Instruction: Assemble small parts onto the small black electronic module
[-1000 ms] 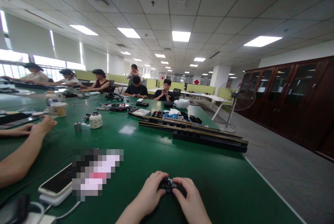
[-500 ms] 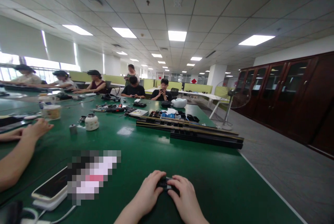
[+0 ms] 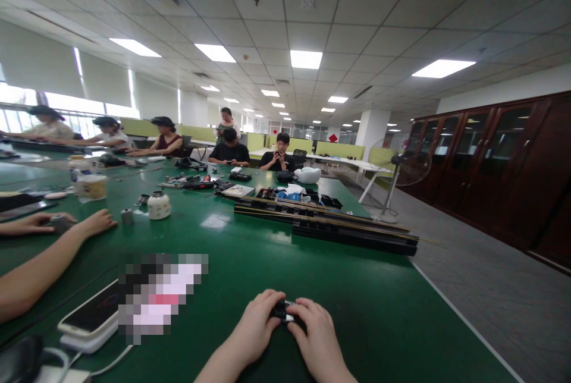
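Close to the table's near side, my left hand (image 3: 260, 325) and my right hand (image 3: 314, 330) face each other, both closed on one small dark object (image 3: 281, 310). It has a shiny, light patch near the right fingertips. Most of it is covered by my fingers, so its kind cannot be made out. Under the hands lies the green tabletop (image 3: 236, 288). To the left, a phone (image 3: 91, 311) rests on a white block, with a blurred patch beside it.
Long black rails (image 3: 352, 237) with thin brass-coloured rods lie ahead. A white patterned jar (image 3: 159, 205) and a grey metal cylinder (image 3: 127, 216) stand left of centre. A co-worker's arm (image 3: 53, 258) reaches in from the left. Cables (image 3: 113, 365) run near the phone.
My hands keep nearly the same place and grip; the light patch on the object shows brighter. At the left, the co-worker's arm has stretched further right, and a grey cylinder now shows by their other hand.
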`<state>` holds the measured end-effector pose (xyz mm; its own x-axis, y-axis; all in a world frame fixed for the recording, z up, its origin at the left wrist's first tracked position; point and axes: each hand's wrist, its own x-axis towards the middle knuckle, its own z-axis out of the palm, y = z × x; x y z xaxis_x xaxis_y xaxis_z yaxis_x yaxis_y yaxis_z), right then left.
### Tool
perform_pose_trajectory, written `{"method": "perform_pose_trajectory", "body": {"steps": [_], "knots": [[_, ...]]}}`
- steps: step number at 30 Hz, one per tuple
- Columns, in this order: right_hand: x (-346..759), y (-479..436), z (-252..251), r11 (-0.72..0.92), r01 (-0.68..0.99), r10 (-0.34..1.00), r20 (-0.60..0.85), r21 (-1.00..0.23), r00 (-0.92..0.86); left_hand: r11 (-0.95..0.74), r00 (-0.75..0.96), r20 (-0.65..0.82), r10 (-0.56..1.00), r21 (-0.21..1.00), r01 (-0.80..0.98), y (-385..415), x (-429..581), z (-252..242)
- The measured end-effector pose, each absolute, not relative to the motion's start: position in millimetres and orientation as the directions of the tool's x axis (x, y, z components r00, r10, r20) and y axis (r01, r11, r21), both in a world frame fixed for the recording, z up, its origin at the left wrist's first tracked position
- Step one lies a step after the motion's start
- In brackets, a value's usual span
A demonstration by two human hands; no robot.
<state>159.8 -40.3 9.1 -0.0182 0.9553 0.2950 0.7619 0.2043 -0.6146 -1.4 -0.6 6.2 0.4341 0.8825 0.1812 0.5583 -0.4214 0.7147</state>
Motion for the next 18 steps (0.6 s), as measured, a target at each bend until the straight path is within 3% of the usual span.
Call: {"method": "perform_pose_trajectory", "body": {"steps": [13,18], "knots": [[164.3,-37.7,9.5,0.228,0.677,0.961,0.272,-0.699,-0.043,-0.424,0.428,0.182,0.885,0.694,0.581,-3.1,-1.2,5.8],[165.3,-37.7,9.9,0.214,0.663,0.966,0.257,-0.717,-0.034,-0.414,0.43,0.199,0.881,0.764,0.494,-1.4,-0.8,0.9]]}}
